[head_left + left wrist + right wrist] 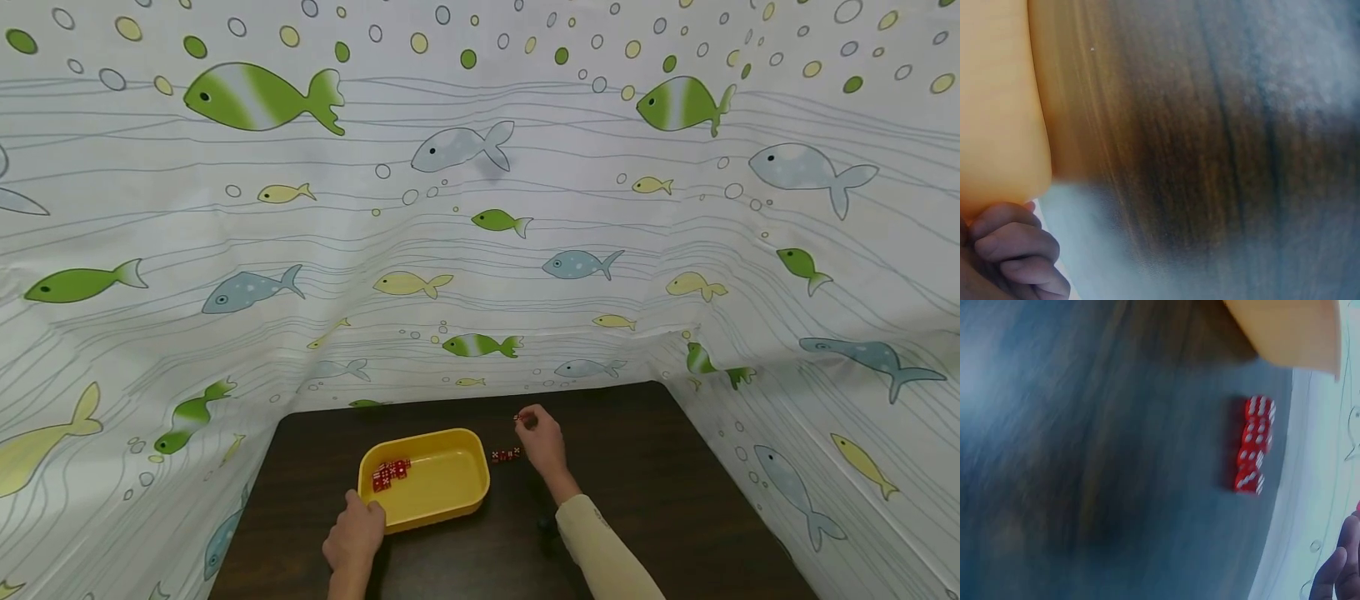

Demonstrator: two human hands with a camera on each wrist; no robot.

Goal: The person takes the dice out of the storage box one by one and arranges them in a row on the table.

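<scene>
A yellow plastic tray (442, 479) lies on the table, a cluster of red dice (390, 473) at its left end. My left hand (354, 533) grips the tray's near left corner; in the left wrist view its curled fingers (1019, 247) sit against the yellow wall. Just right of the tray stands a short row of several red dice (506, 455), seen side by side in the right wrist view with white pips (1254, 444). Beyond this row, my right hand (546, 446) pinches one red die (517, 417) between thumb and fingertips.
The dark wood-grain table (660, 500) runs back to a white curtain (465, 250) printed with fish, which also hangs along both sides. Below the right forearm's pale sleeve (600, 542), a dark blurred shape (547, 525) shows at table level.
</scene>
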